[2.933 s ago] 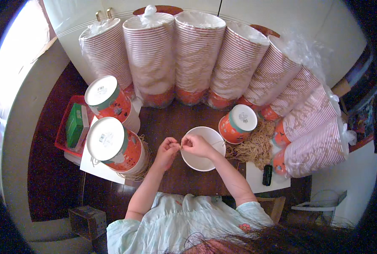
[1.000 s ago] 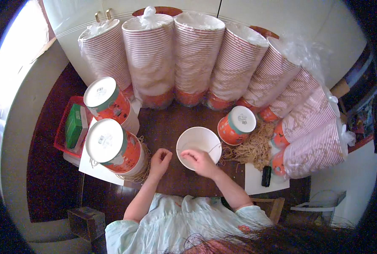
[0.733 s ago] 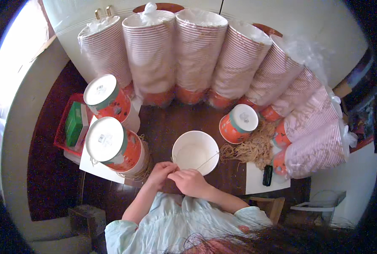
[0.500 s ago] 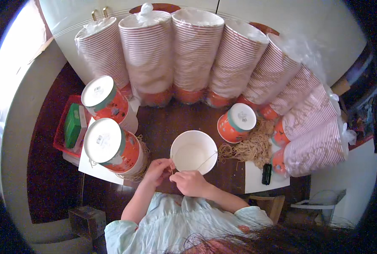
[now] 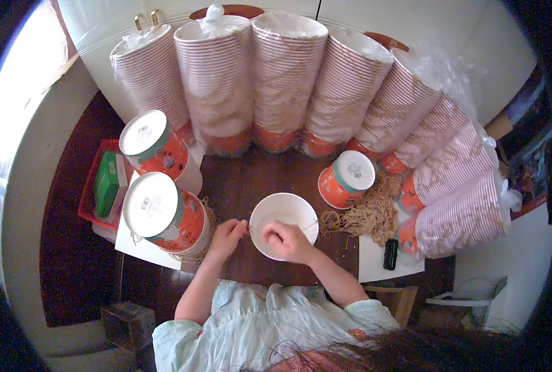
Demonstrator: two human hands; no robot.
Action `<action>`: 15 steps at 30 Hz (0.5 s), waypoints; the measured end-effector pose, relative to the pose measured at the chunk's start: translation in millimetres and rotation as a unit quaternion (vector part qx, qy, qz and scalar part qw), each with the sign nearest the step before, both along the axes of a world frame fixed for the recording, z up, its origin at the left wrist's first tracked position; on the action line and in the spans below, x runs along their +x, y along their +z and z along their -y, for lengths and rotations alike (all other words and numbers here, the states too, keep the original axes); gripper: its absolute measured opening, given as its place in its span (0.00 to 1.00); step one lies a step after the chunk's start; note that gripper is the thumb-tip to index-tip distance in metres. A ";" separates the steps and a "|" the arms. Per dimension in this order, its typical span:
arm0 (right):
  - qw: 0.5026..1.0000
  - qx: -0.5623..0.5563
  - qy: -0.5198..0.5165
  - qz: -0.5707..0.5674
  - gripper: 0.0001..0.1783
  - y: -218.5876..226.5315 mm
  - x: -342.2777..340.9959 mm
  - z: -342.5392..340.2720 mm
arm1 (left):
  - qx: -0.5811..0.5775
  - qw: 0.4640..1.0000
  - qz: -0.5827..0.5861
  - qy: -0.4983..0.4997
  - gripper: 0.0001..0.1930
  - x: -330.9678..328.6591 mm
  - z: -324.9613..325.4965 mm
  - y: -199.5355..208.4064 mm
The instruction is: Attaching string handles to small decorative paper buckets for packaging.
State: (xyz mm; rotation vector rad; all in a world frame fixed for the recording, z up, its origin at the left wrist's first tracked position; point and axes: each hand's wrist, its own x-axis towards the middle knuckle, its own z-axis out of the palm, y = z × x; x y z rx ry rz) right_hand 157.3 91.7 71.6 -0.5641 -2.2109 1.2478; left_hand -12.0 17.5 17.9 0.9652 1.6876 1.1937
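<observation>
Wrapped tub stacks (image 5: 288, 84) wall off the surface's (image 5: 245, 180) far side, approx. 10 to 3 o'clock from the white tub (image 5: 288, 211). Upturned orange tub (image 5: 343, 181) at 2, twine pile (image 5: 375, 214) at 3, small black item (image 5: 390, 255) just past. Inverted stacks (image 5: 172, 214) at 9-10, red basket (image 5: 86, 201) w/ green box (image 5: 107, 186) beyond.

White tub's mid-surface, mouth up, plain inside, thin strand (image 5: 311, 225) at its 3 o'clock rim. R hand (image 5: 290, 242) covers part of the mouth, fingers curled; can't tell if holding anything. L hand (image 5: 226, 239) by its 9 o'clock rim, fingertips nearly together, grip unclear.
</observation>
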 end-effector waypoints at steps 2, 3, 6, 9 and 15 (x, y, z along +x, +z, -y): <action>0.999 -0.047 0.007 -0.005 0.04 2.5 -3.1 -11.9 | 0.048 0.998 -0.045 0.014 0.10 -3.3 3.5 0.0; 0.997 -0.074 0.017 -0.011 0.04 6.4 -4.6 -17.7 | 0.095 0.991 -0.090 0.027 0.10 -3.9 4.6 0.4; 0.993 -0.108 0.041 -0.025 0.04 12.5 -8.3 -30.0 | 0.184 0.965 -0.184 -0.030 0.11 1.9 4.5 27.4; 0.994 -0.096 0.059 -0.014 0.04 18.0 -12.9 -30.6 | 0.216 0.942 -0.249 -0.056 0.11 6.3 -1.3 32.2; 0.993 -0.087 0.079 -0.034 0.05 21.4 -15.0 -31.3 | 0.233 0.918 -0.317 -0.043 0.05 6.6 -7.9 27.6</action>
